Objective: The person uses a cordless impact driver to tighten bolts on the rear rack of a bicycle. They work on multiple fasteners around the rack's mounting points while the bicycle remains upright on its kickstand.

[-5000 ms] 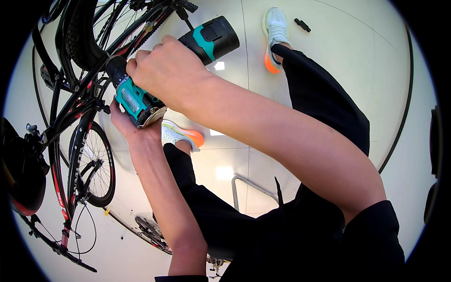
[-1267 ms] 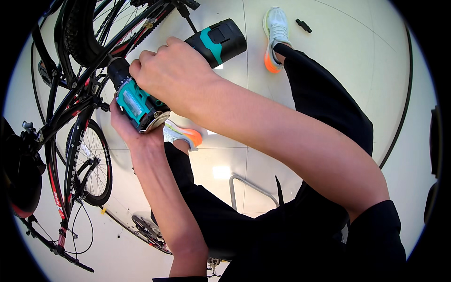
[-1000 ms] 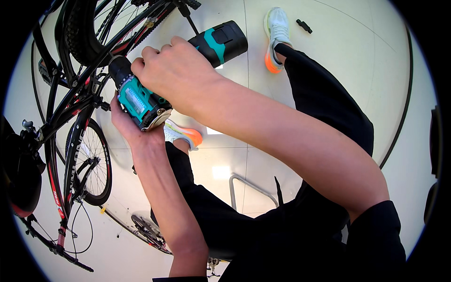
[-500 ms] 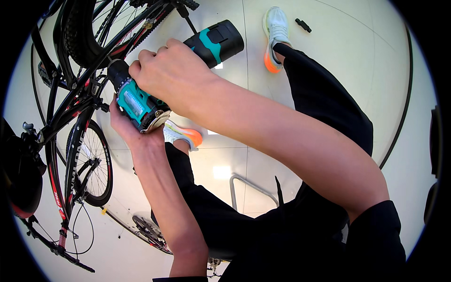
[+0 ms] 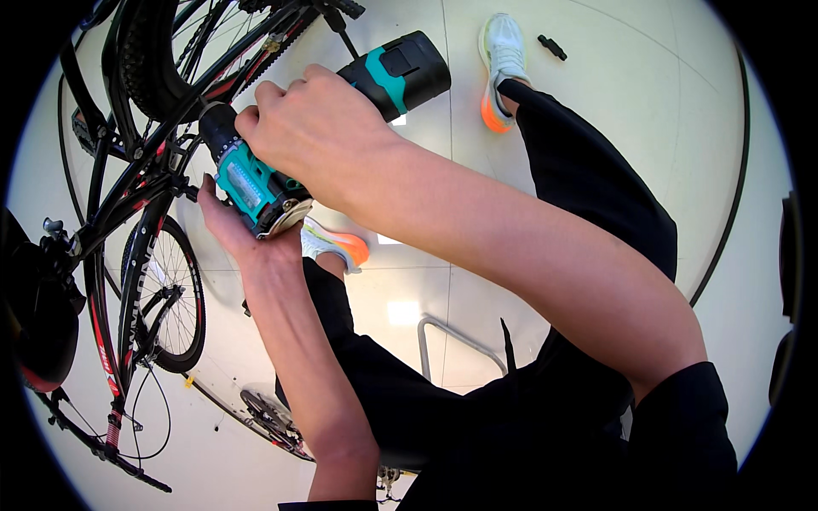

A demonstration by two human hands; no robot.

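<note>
A teal and black cordless drill (image 5: 244, 185) lies across both of my hands, its black chuck toward the bicycle. My right hand (image 5: 315, 121) is closed around the drill's handle, and the black and teal battery base sticks out to the right of it. My left hand (image 5: 228, 228) cups the back of the drill body from below, with the thumb up along its left side; most of its fingers are hidden under the tool. Right at the chuck end stands a black and red bicycle (image 5: 139, 285). Whether the drill's tip touches the bicycle is hidden.
The bicycle's knobby tyre (image 5: 146, 64) rises just beyond the drill. A grey metal tube leg (image 5: 456, 330) shows between my legs. On the pale tiled floor lies a small black part (image 5: 552, 47), near my right shoe (image 5: 504, 64). Another bicycle's wheel (image 5: 273, 417) is at the lower left.
The drill and both hands have shifted very slightly to the right. The grip is the same, and the bicycle appears almost unmoved.
</note>
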